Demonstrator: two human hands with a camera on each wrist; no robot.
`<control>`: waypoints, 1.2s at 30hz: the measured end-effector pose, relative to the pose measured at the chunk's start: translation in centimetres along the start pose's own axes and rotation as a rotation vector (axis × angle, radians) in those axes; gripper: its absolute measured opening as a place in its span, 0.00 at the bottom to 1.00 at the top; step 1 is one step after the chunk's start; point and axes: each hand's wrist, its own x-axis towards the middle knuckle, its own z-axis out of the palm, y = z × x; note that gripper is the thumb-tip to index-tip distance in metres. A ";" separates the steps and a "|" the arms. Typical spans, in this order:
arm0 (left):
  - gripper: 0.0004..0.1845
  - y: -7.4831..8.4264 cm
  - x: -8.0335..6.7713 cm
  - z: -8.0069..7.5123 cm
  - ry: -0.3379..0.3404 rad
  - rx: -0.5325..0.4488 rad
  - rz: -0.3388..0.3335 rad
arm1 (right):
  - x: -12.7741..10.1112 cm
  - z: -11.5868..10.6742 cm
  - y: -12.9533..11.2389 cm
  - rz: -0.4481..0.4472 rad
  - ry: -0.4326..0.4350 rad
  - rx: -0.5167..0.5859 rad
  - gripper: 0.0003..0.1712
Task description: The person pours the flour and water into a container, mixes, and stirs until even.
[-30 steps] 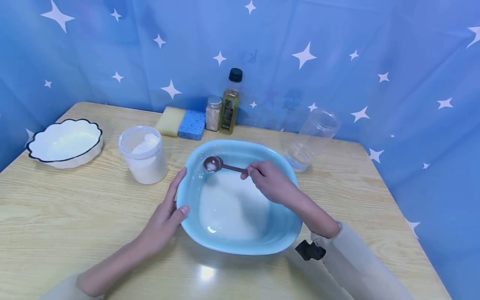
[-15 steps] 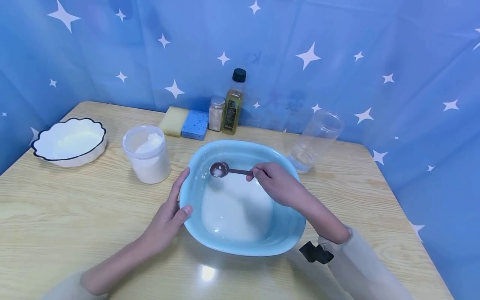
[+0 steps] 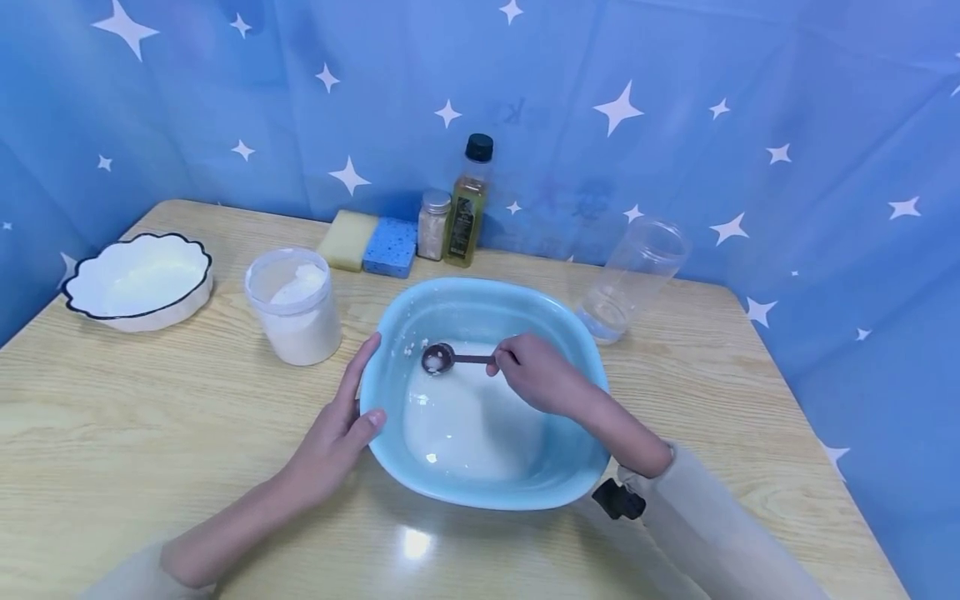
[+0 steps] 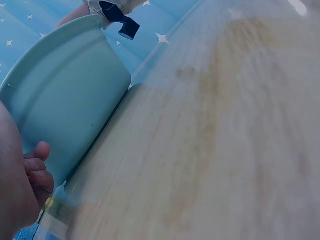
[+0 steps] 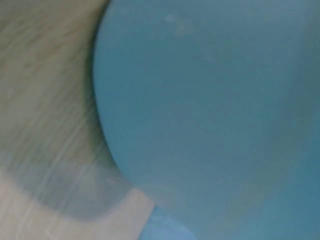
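A light blue basin point(image 3: 480, 475) sits on the wooden tabletop point(image 3: 150, 417), close to the near edge and about in the middle. It has white liquid point(image 3: 468, 421) in the bottom. The left hand point(image 3: 337, 433) rests on the left side of the basin, with its fingers lying along the outer wall and its thumb over the rim. The fingers look fairly straight, not squeezed tight. The right hand point(image 3: 536, 375) is inside the basin and pinches the handle of a small dark spoon point(image 3: 438, 358). The round end of the spoon points to the left and has a bit of white stuff in it. It hangs low over the liquid near the far left corner of the basin; I cannot tell if it touches the liquid.

The wrist view on the left shows the basin's outer wall point(image 4: 65, 110) with fingertips beside it. The wrist view on the right is blurry and shows only blue basin point(image 5: 210, 100) and wood.

Left of the basin stands a round tub of white powder point(image 3: 294, 307). A white bowl with a dark wavy rim point(image 3: 137, 282) sits near the left edge. Along the far edge lie a yellow sponge point(image 3: 345, 240) and a blue sponge point(image 3: 392, 247), touching each other, then a small shaker point(image 3: 433, 225) and a bottle with a black cap point(image 3: 468, 202). A clear jar point(image 3: 630, 279) stands toward the far right corner.
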 end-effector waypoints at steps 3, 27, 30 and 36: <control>0.37 0.0 0.0 0.0 -0.006 -0.003 -0.003 | -0.2 -0.6 -0.1 0.000 -0.008 -0.006 0.20; 0.38 0.0 0.3 -0.2 -0.013 0.004 -0.013 | 0.5 -0.7 -0.9 -0.041 0.040 -0.019 0.21; 0.38 0.0 0.2 -0.2 -0.012 0.000 -0.015 | 0.6 -0.5 -0.8 -0.032 0.009 -0.025 0.20; 0.38 0.0 0.2 -0.3 -0.011 -0.001 -0.014 | -0.2 -1.5 -1.1 -0.041 0.035 -0.018 0.21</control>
